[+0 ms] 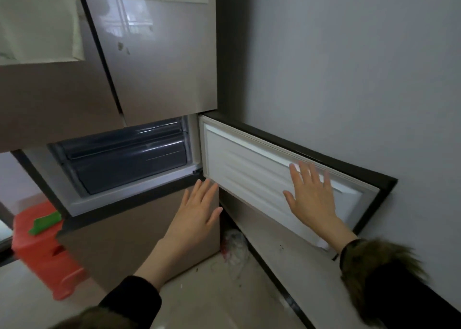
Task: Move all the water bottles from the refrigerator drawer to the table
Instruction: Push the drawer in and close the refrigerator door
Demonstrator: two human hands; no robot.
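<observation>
- The right hand (310,199) lies flat against the white inner liner of the small refrigerator door (252,164), fingers (305,172) straight and spread, holding nothing. The palm seems placed there to keep the door swung wide against the wall (349,66).
- The left hand (197,211) hovers in front of the panel just below the opening, fingers straight and relaxed, gripping nothing. It points toward the compartment, probably to reach for the drawer.
- Inside the opening sit dark translucent refrigerator drawers (124,159), pushed in and closed.
- No water bottles can be seen; if any are there, the drawer fronts hide them. No bench is in view either.
- To the left on the floor stands a red plastic stool (42,249) with something green (46,222) lying on it.
- By my reading, the task is at its start: a drawer must slide out first.
</observation>
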